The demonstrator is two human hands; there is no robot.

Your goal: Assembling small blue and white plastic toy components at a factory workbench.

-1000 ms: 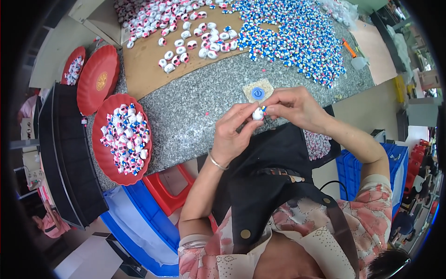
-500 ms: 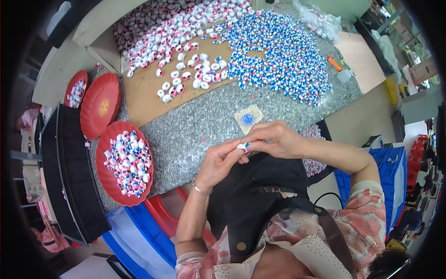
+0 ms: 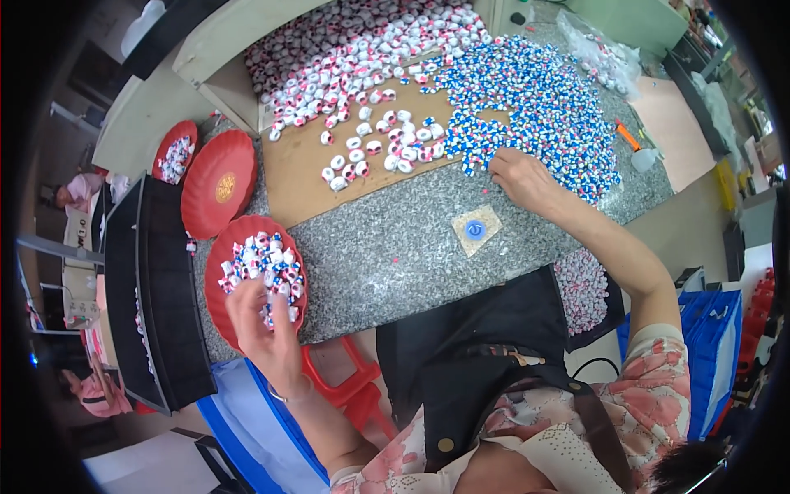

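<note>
My left hand [image 3: 267, 333] is over the near side of a red scalloped plate [image 3: 216, 317], fingers apart and nothing seen held in them. The plate carries a heap of small white, pink and blue pieces [image 3: 262, 262]. My right hand [image 3: 524, 179] reaches to the near edge of a wide pile of small blue-and-white pieces [image 3: 535, 107]. Its fingers are drawn together at the pile; whatever is between them is too small to make out. Left of that pile, larger white-and-pink pieces [image 3: 401, 142] lie loose on a brown board [image 3: 296, 193].
A blue round disc [image 3: 475, 230] sits on a small beige pad on the grey speckled table [image 3: 370, 255]. A bare red plate [image 3: 218, 185] and a smaller filled one [image 3: 175, 156] stand at left. An orange-handled tool [image 3: 628, 136] lies right of the pile; a black cloth divider [image 3: 169, 288] borders the left.
My hands, together before around a small white-and-blue piece, have parted. The left has moved to the red plate and spread its fingers; the right has moved up to the blue-and-white pile.
</note>
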